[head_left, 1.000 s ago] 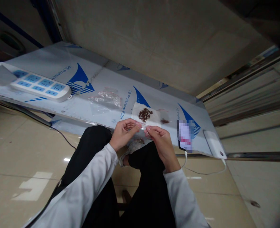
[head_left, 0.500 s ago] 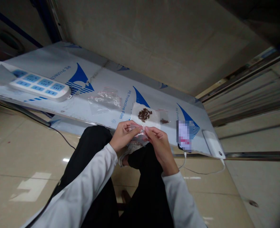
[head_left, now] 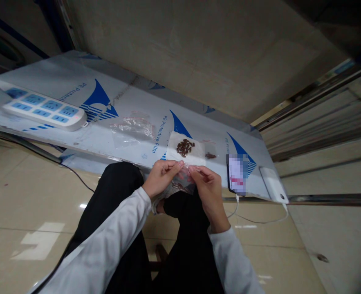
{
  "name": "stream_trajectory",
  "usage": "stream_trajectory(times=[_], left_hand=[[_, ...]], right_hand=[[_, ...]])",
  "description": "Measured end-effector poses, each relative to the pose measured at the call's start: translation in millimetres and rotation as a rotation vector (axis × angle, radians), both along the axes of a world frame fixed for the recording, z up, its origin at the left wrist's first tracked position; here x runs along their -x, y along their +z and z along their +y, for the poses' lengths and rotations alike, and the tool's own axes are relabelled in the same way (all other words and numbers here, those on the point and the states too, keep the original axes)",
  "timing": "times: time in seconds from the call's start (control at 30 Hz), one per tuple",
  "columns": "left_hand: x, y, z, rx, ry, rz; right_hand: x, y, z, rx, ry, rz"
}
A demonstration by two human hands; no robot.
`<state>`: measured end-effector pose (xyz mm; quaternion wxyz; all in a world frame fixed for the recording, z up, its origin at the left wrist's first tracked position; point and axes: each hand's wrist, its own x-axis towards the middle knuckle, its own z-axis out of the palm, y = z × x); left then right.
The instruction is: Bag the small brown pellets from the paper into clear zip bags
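A clear zip bag (head_left: 182,179) hangs by its top edge between my two hands, in front of the bench edge, with some brown pieces low inside it. My left hand (head_left: 161,176) pinches the left part of that edge between thumb and fingers. On the other side, my right hand (head_left: 207,183) pinches it the same way. Just beyond my fingers, a pile of small brown capsule-like pieces (head_left: 185,147) lies on a white sheet (head_left: 173,152). To its right, a small clear bag (head_left: 210,148) holds a few more brown pieces.
Several flat clear bags (head_left: 133,130) lie left of the white sheet on the film-covered bench (head_left: 143,96). A white power strip (head_left: 45,107) is at the far left. Toward the right end are a phone (head_left: 237,174) with a cable and a white power bank (head_left: 274,184).
My right hand has shifted slightly right, spreading the bag's top edge wider between my fingers. The bag now hangs flatter, showing more of the pieces inside. The view has shifted a little.
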<state>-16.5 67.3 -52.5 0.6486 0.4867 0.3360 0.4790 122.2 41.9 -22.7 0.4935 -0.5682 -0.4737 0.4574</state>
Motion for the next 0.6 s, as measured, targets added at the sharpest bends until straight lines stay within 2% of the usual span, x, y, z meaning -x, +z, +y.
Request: stream_trajectory(times=[0.17,0.27,0.4,0.47,0.53,0.6], left_hand=[[-3,-0.7,2,0.045,-0.048,-0.028],[-2,-1.3,6,0.088,-0.01,-0.012],[-2,-2.5,7,0.119,0.001,0.01],[-2,-3.1,6,0.148,-0.007,0.03],[-3,-3.0,4,0.155,-0.018,0.055],[-4,-2.2,3,0.135,-0.019,0.089]], right_hand=[[-23,5,1,0.014,-0.001,-0.031],[-57,7,23,0.012,-0.001,-0.129],[-104,1,82,0.031,-0.113,-0.42],[-120,-2,112,0.049,-0.22,-0.706],[-125,-4,133,0.019,-0.319,-0.925],[-114,-4,144,-0.098,-0.387,-1.033]])
